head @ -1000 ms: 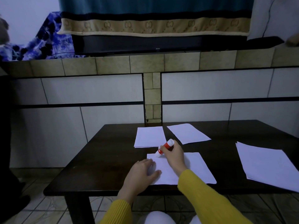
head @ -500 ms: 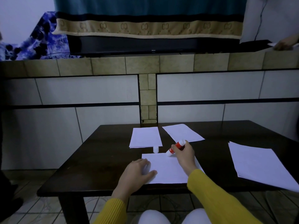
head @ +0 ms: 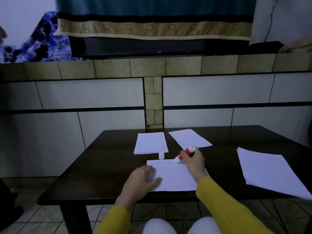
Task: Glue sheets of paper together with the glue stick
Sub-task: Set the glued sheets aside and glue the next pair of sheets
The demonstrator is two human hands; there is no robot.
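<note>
A: The left hand (head: 142, 180) lies flat, fingers relaxed, on the near sheet (head: 173, 176). Good; press there so the thin, smooth paper does not slide on the dark table (head: 94, 166).

B: And the right hand (head: 192, 160)?

A: Its fingers curl round the red glue stick (head: 185, 153), tilted, tip touching the sheet's far edge. I would stroke lightly. Beyond the fingers stand the small white cap (head: 161, 155) and two more sheets (head: 151, 143).
</note>
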